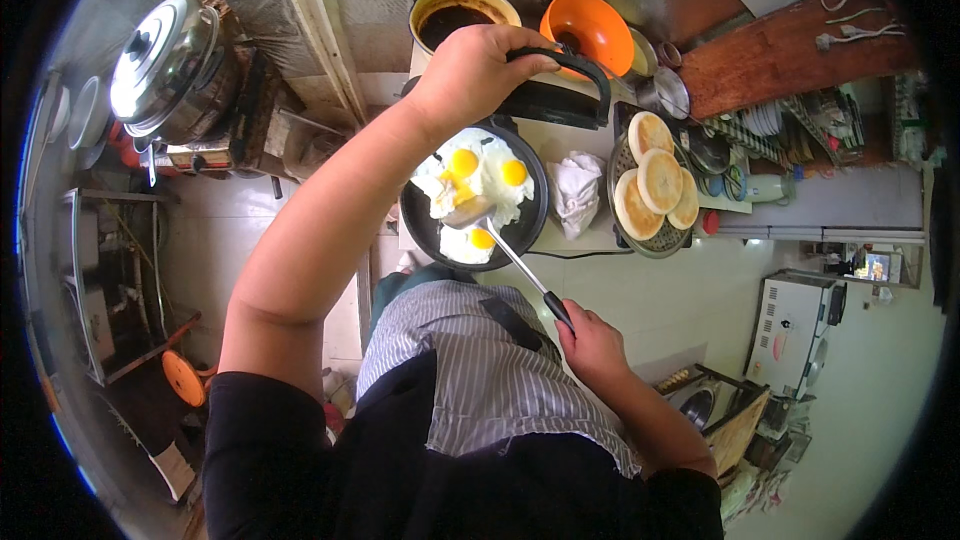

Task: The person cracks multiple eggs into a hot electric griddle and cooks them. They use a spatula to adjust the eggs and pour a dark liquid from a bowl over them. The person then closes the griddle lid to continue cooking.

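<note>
My left hand (487, 60) reaches across the pan and grips a black curved handle (592, 75), which seems to belong to a raised pan lid (551, 103) seen nearly edge-on. Below that arm lies a round black pan (541, 221) with several fried eggs (487, 157), their yolks mostly whole, one broken. In my right hand (596, 345) is the black grip of a metal spatula (517, 259), its blade resting among the eggs. Part of the pan is hidden by my left forearm. A crumpled white cloth (576, 191) lies just right of the pan.
Several browned flatbreads (660, 180) sit on a perforated metal tray (660, 246) at the right. Behind the pan stand an orange bowl (611, 30) and a pot with dark contents (424, 7). A large lidded steel pot (169, 75) stands on a stove at the left. A dark cord runs along the counter's near edge.
</note>
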`<move>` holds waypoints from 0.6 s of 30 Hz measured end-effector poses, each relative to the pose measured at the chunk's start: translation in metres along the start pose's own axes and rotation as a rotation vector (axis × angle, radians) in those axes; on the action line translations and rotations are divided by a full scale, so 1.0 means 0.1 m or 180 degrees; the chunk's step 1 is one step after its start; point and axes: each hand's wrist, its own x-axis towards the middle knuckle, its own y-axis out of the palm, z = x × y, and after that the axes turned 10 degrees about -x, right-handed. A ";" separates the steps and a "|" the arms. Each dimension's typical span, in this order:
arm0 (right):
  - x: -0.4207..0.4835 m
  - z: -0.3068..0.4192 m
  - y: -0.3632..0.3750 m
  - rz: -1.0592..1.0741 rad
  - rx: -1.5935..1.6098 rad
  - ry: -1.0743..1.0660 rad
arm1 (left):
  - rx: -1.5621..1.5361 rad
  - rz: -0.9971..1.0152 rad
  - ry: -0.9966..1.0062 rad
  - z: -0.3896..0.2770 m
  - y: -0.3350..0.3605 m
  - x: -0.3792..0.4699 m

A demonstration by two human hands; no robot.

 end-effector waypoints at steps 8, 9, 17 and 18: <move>0.00 -0.02 0.06 0.0016 0.0054 -0.0073 | 0.0030 0.0054 -0.0049 -0.07 -0.02 -0.02; 0.00 -0.01 0.04 0.0061 0.0081 -0.0044 | 0.0015 0.0063 -0.0052 -0.06 -0.02 -0.03; -0.14 0.08 -0.19 0.0151 0.0281 0.0057 | 0.0061 0.0061 0.0063 -0.05 -0.02 -0.03; -0.16 0.08 -0.20 0.0203 0.0260 0.0069 | 0.0061 0.0065 0.0048 -0.05 -0.02 -0.04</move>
